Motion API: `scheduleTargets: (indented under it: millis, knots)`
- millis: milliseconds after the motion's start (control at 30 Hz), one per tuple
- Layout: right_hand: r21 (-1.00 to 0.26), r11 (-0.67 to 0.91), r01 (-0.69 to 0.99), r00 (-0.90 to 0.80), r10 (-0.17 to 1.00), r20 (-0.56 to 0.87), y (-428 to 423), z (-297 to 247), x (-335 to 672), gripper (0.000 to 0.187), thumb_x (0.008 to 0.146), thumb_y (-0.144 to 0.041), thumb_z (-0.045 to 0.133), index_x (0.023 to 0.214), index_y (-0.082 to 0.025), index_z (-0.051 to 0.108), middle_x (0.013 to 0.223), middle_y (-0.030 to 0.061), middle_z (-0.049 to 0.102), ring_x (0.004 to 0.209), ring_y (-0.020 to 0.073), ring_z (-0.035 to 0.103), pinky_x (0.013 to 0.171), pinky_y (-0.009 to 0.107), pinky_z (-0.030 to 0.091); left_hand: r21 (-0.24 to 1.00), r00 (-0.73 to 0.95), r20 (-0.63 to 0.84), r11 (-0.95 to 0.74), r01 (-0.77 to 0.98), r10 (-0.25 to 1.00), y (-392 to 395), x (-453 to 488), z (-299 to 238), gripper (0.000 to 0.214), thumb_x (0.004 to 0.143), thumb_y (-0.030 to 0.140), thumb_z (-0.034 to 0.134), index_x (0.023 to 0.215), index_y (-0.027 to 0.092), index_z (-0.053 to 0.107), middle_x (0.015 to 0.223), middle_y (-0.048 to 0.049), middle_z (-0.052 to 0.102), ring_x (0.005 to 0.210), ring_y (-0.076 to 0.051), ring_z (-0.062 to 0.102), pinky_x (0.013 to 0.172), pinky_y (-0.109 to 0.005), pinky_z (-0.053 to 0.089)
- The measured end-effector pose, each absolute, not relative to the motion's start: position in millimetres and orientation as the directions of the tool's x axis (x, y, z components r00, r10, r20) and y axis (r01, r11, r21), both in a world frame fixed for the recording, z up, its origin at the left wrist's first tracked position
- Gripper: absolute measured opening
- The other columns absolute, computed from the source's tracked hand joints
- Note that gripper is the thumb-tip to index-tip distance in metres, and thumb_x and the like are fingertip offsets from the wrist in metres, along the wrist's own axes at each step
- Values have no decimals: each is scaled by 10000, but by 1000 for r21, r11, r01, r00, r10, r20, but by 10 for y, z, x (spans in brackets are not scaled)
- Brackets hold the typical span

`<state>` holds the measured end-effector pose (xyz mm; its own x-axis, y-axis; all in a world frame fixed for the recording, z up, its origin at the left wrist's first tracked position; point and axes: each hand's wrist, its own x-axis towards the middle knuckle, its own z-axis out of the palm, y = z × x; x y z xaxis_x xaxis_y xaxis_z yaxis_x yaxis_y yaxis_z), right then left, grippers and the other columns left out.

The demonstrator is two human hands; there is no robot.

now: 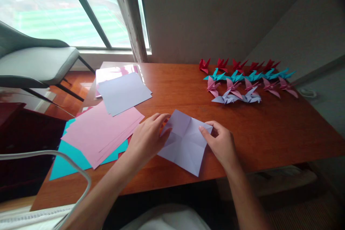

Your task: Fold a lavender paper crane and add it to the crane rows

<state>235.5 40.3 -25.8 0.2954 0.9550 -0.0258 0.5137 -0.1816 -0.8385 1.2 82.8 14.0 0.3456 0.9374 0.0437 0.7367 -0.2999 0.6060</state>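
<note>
Wooden surface, window off to the left. Loose pink paper fanned over teal sheets, with a smaller lavender stack behind. Rows of folded cranes at far right, well apart. Creased lavender sheet lies flat near the front edge, between both hands. Left hand: fingers laid over its left corner; cannot tell if it grips. Right hand: thumb and fingers pinched on the right corner. Sheet looks light, thin, easily creased or torn; best taken by corners or edges.
</note>
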Motion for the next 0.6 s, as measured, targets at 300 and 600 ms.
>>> scheduleTargets:
  millis: [300,600]
  knots:
    - [-617,-115,778,242,962,127,440,-259,2297,144,872,-331,663,784,-217,666,670,-2,690,605,188,626,605,290,414,-55,640,70,-637,769,766,671,288,46,337,1011,252,463,1273,100,611,1282,-149,624,1006,-276,593,823,-396,532]
    - [-446,272,853,-84,914,397,364,-412,2351,160,941,-194,606,1065,-179,705,939,71,735,876,237,683,815,348,516,-76,593,2,-591,803,805,806,186,-7,629,998,544,419,1462,122,461,1484,-169,483,1115,-321,532,789,-444,518]
